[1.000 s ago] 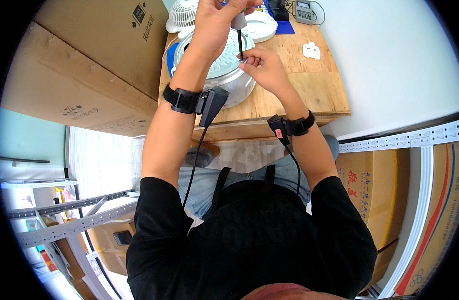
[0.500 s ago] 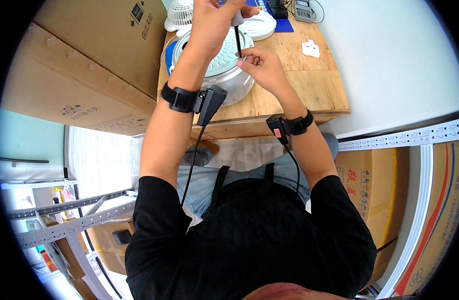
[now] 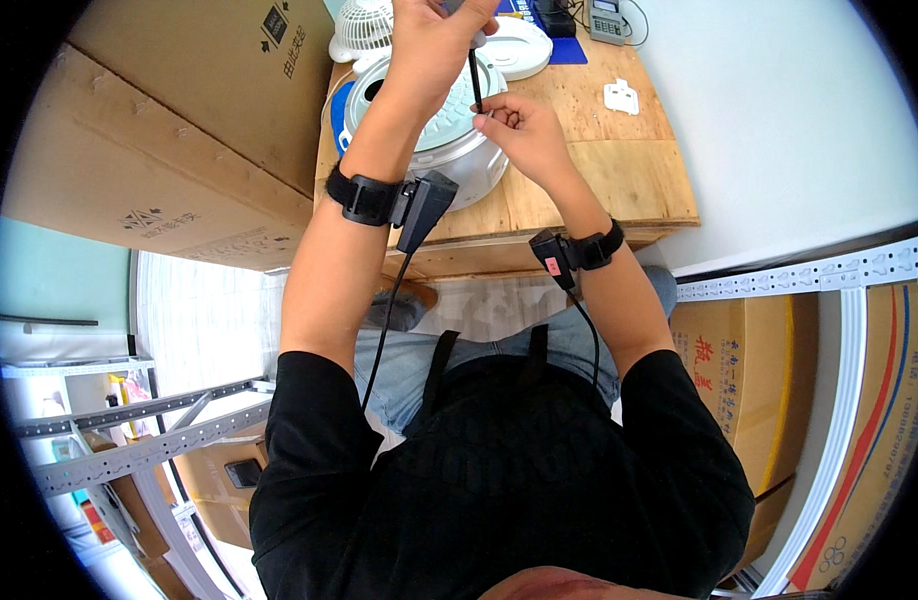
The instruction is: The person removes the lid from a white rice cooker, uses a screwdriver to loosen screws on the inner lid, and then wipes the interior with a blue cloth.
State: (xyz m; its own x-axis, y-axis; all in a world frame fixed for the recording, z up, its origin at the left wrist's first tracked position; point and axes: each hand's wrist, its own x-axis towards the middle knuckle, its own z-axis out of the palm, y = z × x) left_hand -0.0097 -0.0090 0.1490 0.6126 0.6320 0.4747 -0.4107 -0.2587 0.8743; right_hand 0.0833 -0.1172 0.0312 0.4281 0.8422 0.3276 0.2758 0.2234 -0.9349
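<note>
My left hand [image 3: 434, 55] is wrapped round the handle of a screwdriver [image 3: 475, 80], high over a round appliance like a rice cooker. The screwdriver's dark shaft points down at the rim. My right hand [image 3: 524, 128] is closed, thumb and forefinger pinched at the shaft's lower end. Whether they hold the tip or a small part under it is hidden. Below both hands stands the appliance [image 3: 469, 180], with a silver-white body and a pale green ribbed top [image 3: 444, 125]. My left wrist and forearm cover part of that top.
The appliance stands on a wooden table [image 3: 619, 180]. Behind it are a white basket-like part [image 3: 364, 25] and a white oval lid [image 3: 524, 50]. A small white plastic piece [image 3: 621, 97] lies to the right, with a grey keypad device [image 3: 607, 22] farther back. A large cardboard box [image 3: 179, 130] borders the left.
My left hand has turned a little on the screwdriver's handle and shifted slightly right. My right hand stays at the shaft's lower end, and the appliance has not visibly moved.
</note>
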